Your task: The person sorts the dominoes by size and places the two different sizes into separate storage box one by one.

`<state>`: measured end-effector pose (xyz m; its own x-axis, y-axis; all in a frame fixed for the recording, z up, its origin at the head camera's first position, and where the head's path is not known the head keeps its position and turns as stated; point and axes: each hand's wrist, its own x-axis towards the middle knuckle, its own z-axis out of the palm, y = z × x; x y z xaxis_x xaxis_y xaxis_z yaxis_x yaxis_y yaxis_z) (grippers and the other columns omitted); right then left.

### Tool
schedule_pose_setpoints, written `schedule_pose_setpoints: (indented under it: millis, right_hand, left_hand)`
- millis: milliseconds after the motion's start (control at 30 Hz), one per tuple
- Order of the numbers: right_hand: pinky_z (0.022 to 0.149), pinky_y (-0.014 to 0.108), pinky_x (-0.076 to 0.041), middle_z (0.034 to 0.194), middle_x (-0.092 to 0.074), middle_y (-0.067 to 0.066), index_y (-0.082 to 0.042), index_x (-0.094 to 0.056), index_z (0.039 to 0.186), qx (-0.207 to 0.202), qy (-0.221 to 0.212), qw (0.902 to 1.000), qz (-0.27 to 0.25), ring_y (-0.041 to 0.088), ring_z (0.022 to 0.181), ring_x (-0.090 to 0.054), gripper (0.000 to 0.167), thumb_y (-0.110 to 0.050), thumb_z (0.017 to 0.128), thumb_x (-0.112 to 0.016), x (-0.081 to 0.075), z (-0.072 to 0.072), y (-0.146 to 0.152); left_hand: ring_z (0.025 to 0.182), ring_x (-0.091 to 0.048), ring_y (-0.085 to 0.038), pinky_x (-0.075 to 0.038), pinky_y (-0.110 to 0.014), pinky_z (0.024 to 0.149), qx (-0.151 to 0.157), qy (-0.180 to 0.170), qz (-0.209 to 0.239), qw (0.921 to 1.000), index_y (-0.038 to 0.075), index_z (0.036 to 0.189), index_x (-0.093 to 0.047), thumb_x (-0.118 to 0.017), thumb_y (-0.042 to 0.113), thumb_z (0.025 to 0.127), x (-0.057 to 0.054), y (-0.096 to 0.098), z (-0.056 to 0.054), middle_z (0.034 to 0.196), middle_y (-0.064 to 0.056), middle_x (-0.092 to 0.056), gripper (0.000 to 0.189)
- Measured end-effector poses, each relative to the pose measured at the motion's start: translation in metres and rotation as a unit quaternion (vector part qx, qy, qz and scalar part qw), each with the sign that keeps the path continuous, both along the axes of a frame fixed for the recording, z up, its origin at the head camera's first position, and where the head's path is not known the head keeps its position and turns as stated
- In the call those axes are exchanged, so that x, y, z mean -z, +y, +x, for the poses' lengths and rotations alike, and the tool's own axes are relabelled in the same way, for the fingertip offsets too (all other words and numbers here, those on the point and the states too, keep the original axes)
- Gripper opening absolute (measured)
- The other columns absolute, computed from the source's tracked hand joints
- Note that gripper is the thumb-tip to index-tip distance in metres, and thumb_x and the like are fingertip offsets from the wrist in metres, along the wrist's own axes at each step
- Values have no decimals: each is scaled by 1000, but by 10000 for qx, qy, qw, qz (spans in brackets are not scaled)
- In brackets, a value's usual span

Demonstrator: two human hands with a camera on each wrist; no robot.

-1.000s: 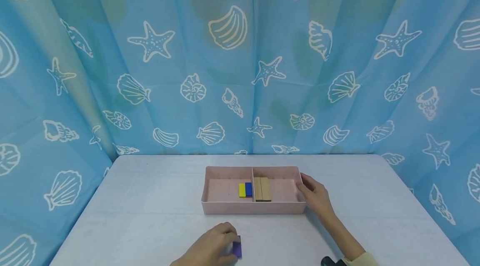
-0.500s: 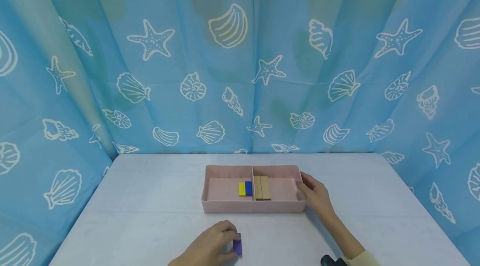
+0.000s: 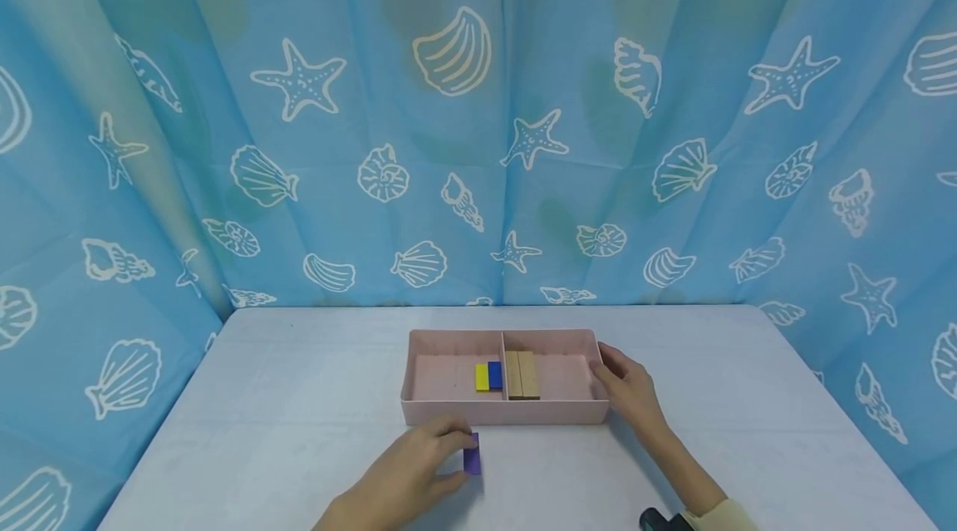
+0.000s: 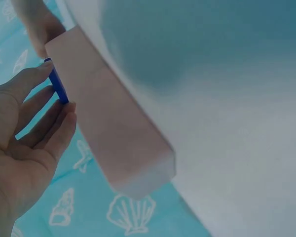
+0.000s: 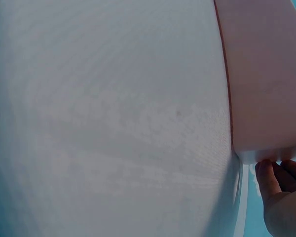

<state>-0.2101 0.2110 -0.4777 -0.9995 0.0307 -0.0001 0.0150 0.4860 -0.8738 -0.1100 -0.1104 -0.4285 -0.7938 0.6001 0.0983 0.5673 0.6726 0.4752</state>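
Observation:
Between the thumb and fingertips of my left hand (image 3: 407, 473) a small flat purple block (image 3: 472, 454) is pinched, just in front of the pink box. The left wrist view shows the same block (image 4: 58, 81) as a blue bar held at its ends. My right hand (image 3: 631, 390) grips the right end wall of the divided pink box (image 3: 449, 413), thumb over the rim. In the box's left compartment lie a yellow block (image 3: 482, 378) and a blue block (image 3: 495, 376), side by side against the divider. Two tan wooden blocks (image 3: 522, 375) sit in the right compartment against that divider.
A white cloth covers the table (image 3: 284, 415). Behind it and at both sides hangs a blue curtain (image 3: 336, 182) printed with shells and starfish. A black device (image 3: 661, 520) is on the right wrist at the sleeve.
My left hand has moved forward toward the box, carrying the purple block off its earlier spot near the table's front. The right hand and the box have stayed in place.

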Motion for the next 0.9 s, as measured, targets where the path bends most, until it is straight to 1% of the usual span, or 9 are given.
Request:
schedule_pose_setpoints:
  millis: [100,233,400,667,767,900]
  right_hand:
    - [109,51,-38,147,-44,25,6,-41,146,42,-40,10000,40,41,135,-41,51,-21,104,-51,-1,0,-1]
    - [109,51,-37,148,-44,25,5,-41,146,108,-100,9999,42,41,136,-41,51,-22,103,-51,-2,0,-1]
    - [110,50,-38,148,-44,24,4,-41,147,126,-114,9998,45,40,136,-41,51,-22,104,-51,-1,0,-1]
    - [109,50,-38,148,-44,24,3,-42,146,97,-98,9999,54,40,136,-41,50,-22,104,-51,0,1,-1]
    - [109,51,-38,147,-45,24,3,-42,146,78,-58,9999,49,40,136,-42,50,-21,104,-51,0,1,-1]
    - [109,50,-39,147,-45,24,3,-42,146,56,-32,10000,41,40,135,-42,50,-21,104,-52,0,0,-1]
  left_hand:
    - [107,-61,-8,-52,-21,91,23,270,79,9996,7,115,-71,-80,14,84,-7,0,-4,117,4,-62,32]
    - [106,-61,-10,-52,-22,91,41,689,63,9976,8,112,-71,-81,13,83,-13,1,-11,116,3,-63,31]
    - [107,-61,-13,-52,-21,91,80,1010,135,9948,6,110,-72,-81,12,83,-17,3,-19,115,0,-64,29]
    - [108,-62,-17,-52,-27,94,101,1302,269,9911,3,110,-71,-80,9,83,-22,5,-34,115,-5,-65,30]
    - [109,-63,-18,-52,-29,94,59,1322,314,9907,3,109,-71,-80,9,83,-23,7,-41,115,-5,-65,28]
    - [106,-63,-18,-53,-29,92,-6,1254,375,9914,3,107,-72,-79,9,84,-22,9,-50,113,-5,-66,25]
